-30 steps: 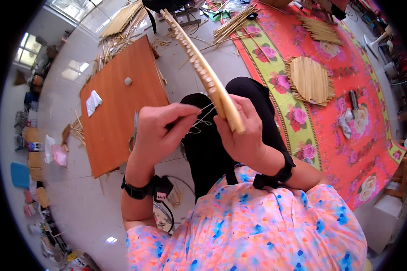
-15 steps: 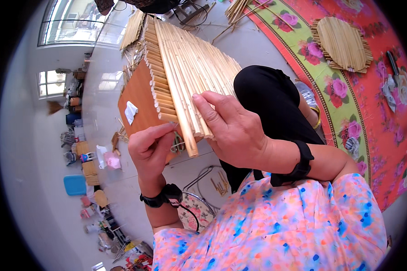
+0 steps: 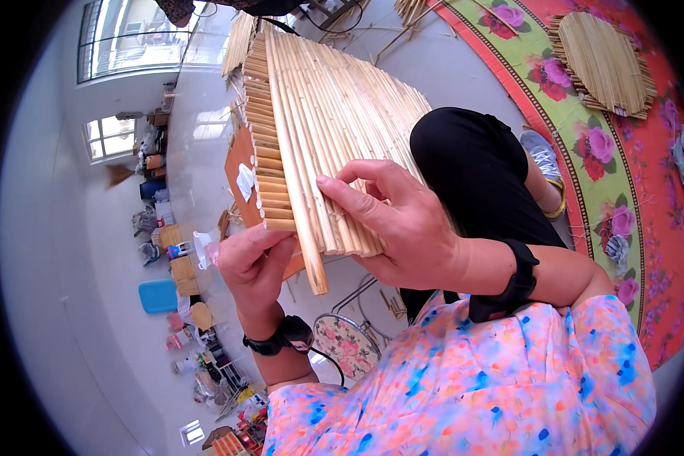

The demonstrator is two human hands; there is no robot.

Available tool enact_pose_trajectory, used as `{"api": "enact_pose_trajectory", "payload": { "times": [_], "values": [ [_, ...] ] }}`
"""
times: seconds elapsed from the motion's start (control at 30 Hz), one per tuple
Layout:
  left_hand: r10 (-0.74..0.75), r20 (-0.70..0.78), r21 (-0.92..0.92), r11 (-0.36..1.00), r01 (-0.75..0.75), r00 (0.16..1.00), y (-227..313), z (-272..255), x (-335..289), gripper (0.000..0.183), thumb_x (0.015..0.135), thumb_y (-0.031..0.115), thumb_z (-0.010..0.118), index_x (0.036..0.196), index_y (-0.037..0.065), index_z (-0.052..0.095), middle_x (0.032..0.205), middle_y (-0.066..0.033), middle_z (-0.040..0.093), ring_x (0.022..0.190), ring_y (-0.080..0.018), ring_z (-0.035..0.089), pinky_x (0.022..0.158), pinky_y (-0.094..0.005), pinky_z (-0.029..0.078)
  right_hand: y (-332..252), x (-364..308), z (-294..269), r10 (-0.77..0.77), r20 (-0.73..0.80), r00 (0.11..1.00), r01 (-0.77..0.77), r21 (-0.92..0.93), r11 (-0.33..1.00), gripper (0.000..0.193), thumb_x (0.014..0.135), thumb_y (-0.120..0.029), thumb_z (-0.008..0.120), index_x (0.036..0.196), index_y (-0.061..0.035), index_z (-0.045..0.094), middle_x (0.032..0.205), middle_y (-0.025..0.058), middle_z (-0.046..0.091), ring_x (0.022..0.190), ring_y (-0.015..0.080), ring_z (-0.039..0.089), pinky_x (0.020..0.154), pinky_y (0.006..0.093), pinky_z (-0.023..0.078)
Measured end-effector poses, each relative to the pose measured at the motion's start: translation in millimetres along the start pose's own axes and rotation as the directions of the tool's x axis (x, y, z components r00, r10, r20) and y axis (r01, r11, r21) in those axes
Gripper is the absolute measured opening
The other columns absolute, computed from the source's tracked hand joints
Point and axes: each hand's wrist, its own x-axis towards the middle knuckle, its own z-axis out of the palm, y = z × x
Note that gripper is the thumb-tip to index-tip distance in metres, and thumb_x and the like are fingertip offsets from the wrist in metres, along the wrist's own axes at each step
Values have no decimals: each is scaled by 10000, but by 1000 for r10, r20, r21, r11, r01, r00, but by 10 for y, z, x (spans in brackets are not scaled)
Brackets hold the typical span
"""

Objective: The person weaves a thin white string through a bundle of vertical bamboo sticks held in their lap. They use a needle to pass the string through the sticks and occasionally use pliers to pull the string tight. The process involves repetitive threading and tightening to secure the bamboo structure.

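A panel of pale reed stalks [image 3: 349, 114] slants up and away from me, its stalks lying side by side. A second layer of short crosswise stalk ends [image 3: 270, 156] sticks out along its left side. One longer stalk [image 3: 299, 205] runs down that side and juts past the near edge. My right hand [image 3: 406, 216] grips the panel's near end, thumb on top and fingers partly hidden. At the lower left corner, my left hand [image 3: 254, 262] is closed, with thumb and forefinger pinched beside the last crosswise stalk; what they hold is hidden.
An orange-brown board [image 3: 239, 163] with a white scrap [image 3: 245, 182] lies behind the panel. My bent knee [image 3: 460, 152] is right of it. A round reed mat [image 3: 604, 64] rests on the flowered red cloth [image 3: 653, 251]. A flowered stool [image 3: 347, 346] stands below.
The panel appears lower and further right, along with the surroundings, as the view shifts. My right thumb and fingers sit more spread on the stalks. The left hand remains pinched at the corner.
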Motion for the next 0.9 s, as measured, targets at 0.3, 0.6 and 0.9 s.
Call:
{"api": "enact_pose_trajectory", "payload": {
  "times": [0.3,0.6,0.9],
  "values": [
    [-138,-38,-100,986,134,990,43,69,-87,96,800,-92,660,888,-65,685,792,-102,704,714,-140,665,632,-241,499,19,-11,38,3,10,1000,-3,12,1000,638,735,-249,771,1319,-76,582,1091,106,539,807,249,562,706,350,497],
    [-82,-153,-208,977,49,985,-4,229,-131,85,801,-97,664,881,-69,671,759,-99,681,683,-142,645,615,-241,486,-14,-18,39,9,32,999,-11,92,996,670,683,1,739,1331,-22,571,1168,99,503,822,188,533,721,295,490],
    [-47,-122,-145,989,29,991,26,225,-83,82,823,-62,678,904,-47,679,799,-86,694,701,-121,645,622,-237,485,-6,-30,41,-19,33,999,18,39,999,637,709,-55,748,1323,-30,578,1183,123,541,872,214,540,738,309,485]
  ]
}}
